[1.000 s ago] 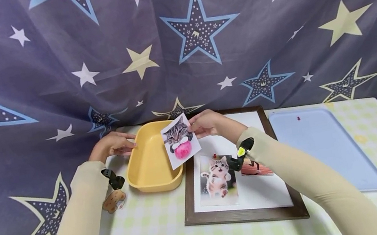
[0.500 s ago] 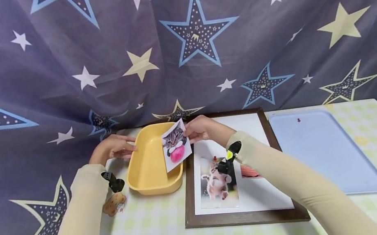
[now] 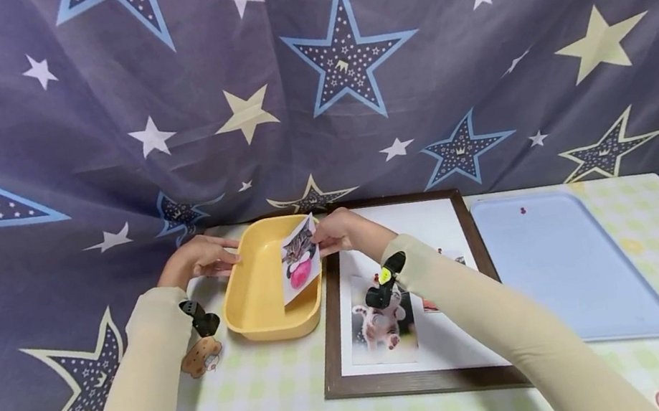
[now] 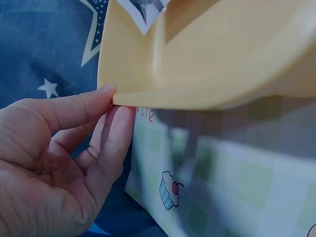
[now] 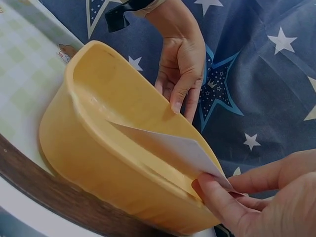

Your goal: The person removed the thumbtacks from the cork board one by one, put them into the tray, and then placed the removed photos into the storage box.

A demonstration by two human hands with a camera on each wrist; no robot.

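Note:
A yellow plastic bin (image 3: 260,282) stands at the back left of the table. My left hand (image 3: 201,257) pinches its left rim between thumb and fingers, seen closely in the left wrist view, where the bin's rim (image 4: 163,101) meets the fingertips. A cat photo (image 3: 298,261) with a pink fluffy ball is pinched at its upper right edge by my right hand (image 3: 340,231). The photo tilts over the bin's right side, its lower part inside the opening. In the right wrist view the white back of the photo (image 5: 190,153) faces the camera.
Right of the bin lies a brown-framed white board (image 3: 458,351), holding a kitten photo (image 3: 383,331) with a red pushpin and another picture partly behind my sleeve. A light blue tray (image 3: 568,260) with a red pushpin (image 3: 523,210) lies further right. A starry curtain (image 3: 298,94) hangs behind.
My right hand has moved left and slightly down with the cat photo, which now tilts more steeply over the bin. My left hand keeps hold of the rim.

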